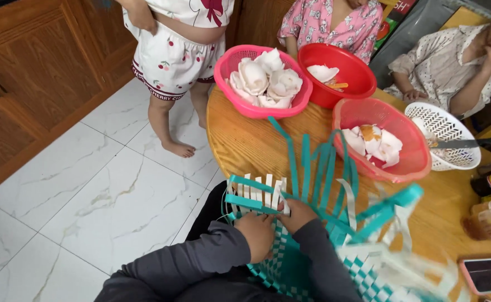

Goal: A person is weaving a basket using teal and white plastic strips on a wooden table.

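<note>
Pinching teal and white strips, the left hand point(256, 232) and right hand point(296, 214) close on the half-woven basket point(312, 246) at six o'clock on the round table point(245, 145); it looks light and bendy; best held by its rim.

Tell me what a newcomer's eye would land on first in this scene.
First, the half-woven teal and white strip basket at the table's near edge, loose strips fanning upward, with the left hand and right hand pressed on its weave. Next, the pink basket heaped with pale petal-like pieces, beside two red baskets farther back on the round wooden table.
</note>
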